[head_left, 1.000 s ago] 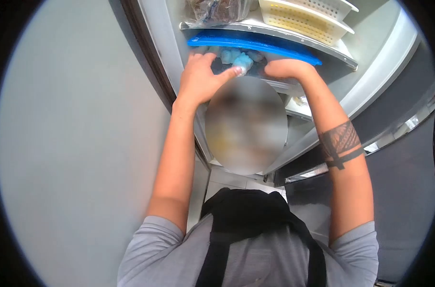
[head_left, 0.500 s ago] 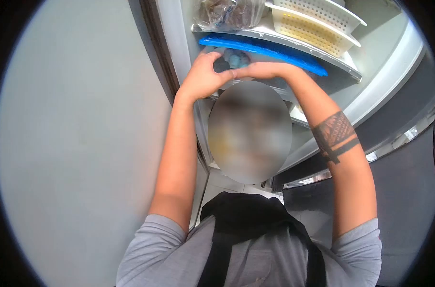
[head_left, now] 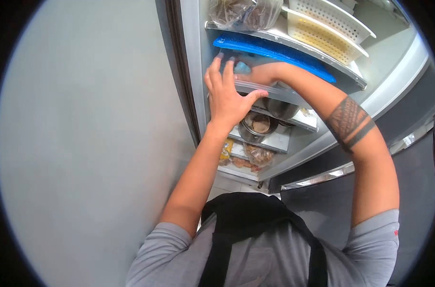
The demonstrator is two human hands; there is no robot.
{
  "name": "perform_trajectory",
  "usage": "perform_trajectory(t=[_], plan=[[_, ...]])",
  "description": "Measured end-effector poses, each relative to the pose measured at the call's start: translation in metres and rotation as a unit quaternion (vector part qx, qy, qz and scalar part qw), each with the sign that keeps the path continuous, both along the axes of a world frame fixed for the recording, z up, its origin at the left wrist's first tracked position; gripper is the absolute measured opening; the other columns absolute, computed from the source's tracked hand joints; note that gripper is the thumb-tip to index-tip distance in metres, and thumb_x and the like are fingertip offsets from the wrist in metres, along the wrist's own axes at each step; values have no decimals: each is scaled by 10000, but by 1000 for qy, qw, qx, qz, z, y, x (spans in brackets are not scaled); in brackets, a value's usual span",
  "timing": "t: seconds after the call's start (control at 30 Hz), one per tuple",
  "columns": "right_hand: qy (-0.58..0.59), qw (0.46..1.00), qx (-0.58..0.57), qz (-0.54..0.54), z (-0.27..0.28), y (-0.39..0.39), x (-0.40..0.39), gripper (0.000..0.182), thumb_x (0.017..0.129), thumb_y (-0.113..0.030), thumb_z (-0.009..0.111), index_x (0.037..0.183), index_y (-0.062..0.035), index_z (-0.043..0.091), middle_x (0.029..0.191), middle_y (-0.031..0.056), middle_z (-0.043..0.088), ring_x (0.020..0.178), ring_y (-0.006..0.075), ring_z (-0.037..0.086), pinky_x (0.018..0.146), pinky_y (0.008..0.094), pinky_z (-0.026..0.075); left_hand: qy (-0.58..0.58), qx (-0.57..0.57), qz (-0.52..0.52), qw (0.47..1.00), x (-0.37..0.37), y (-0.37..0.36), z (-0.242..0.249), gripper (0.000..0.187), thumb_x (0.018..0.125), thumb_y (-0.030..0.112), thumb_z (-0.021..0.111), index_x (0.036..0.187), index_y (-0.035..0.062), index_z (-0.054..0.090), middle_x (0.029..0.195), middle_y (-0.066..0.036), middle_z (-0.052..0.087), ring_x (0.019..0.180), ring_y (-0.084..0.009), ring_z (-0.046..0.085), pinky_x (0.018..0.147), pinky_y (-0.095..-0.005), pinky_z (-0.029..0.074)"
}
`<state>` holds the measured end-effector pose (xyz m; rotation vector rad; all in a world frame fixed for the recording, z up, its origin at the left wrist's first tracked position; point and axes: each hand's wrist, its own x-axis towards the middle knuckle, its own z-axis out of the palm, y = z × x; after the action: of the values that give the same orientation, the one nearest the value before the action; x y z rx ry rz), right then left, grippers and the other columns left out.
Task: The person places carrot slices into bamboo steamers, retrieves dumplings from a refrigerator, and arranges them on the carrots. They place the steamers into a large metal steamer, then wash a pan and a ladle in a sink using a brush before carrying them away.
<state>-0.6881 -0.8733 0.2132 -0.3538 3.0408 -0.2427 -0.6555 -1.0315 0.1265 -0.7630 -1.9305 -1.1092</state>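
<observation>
A clear plastic container (head_left: 294, 95) stands on a refrigerator shelf beneath a raised blue lid (head_left: 275, 50). My left hand (head_left: 227, 93) is against its front left part, fingers spread upward near the lid and thumb stretched along the front rim. Through the gap between lid and rim, my right hand (head_left: 263, 74) reaches into the container; its fingers are mostly hidden. Beside those fingers shows something light blue (head_left: 242, 68), too covered to name.
White perforated baskets (head_left: 330, 36) and bagged food (head_left: 246, 13) fill the shelf above. Lower down are metal pots (head_left: 258, 126) and a plastic bag of food (head_left: 259, 155). The grey door panel (head_left: 83, 143) lies close on my left.
My hands were close together at the opening; now the right reaches inside and the left has spread its fingers, thumb on the front rim. The view has shifted slightly, showing the lower shelves.
</observation>
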Motion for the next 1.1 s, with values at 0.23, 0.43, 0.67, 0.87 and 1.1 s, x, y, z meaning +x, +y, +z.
perform_trajectory(t=[0.23, 0.43, 0.67, 0.87, 1.1], plan=[[-119, 992, -36, -34, 15, 32, 27, 783, 967, -622, 597, 1578, -199, 350, 1179, 238, 723, 1103, 376, 684, 984, 460, 488, -100, 111, -19, 989, 17, 11, -7, 1109, 580, 499, 989, 1415, 51, 413, 1609, -218, 217, 1449, -484, 306, 1153, -566, 375], [-46, 989, -112, -81, 81, -10, 75, 471, 901, -327, 751, 1309, -128, 626, 1042, 82, 683, 929, 182, 658, 824, 349, 532, -128, 142, -52, 980, 20, 15, -9, 1164, 622, 371, 1012, 1487, 37, 309, 1595, -269, 204, 1474, -460, 287, 1184, -535, 346], [-222, 747, -616, 117, 43, -4, 121, 531, 821, -266, 858, 1245, -77, 599, 1072, 113, 611, 725, 177, 619, 583, 314, 530, 136, 222, -38, 965, -7, 36, -31, 954, 847, 343, 852, 1573, 26, 320, 1618, -214, 245, 1499, -454, 285, 1215, -577, 297], [-243, 533, -799, 135, -36, 5, 229, 556, 828, -251, 865, 1256, -61, 564, 1192, 224, 607, 711, 210, 600, 588, 322, 524, 181, -12, -12, 983, -34, 66, 0, 400, 821, 242, 806, 1203, 160, 721, 1237, -94, 653, 1249, -315, 565, 1188, -570, 319], [-213, 354, -910, -24, -184, 6, 341, 418, 974, -219, 696, 1332, -109, 509, 1369, 305, 528, 727, 223, 556, 413, 322, 498, -78, -207, 35, 975, -98, 116, 38, 774, 831, 374, 827, 1477, 78, 523, 1522, -216, 512, 1411, -426, 461, 1207, -489, 363]])
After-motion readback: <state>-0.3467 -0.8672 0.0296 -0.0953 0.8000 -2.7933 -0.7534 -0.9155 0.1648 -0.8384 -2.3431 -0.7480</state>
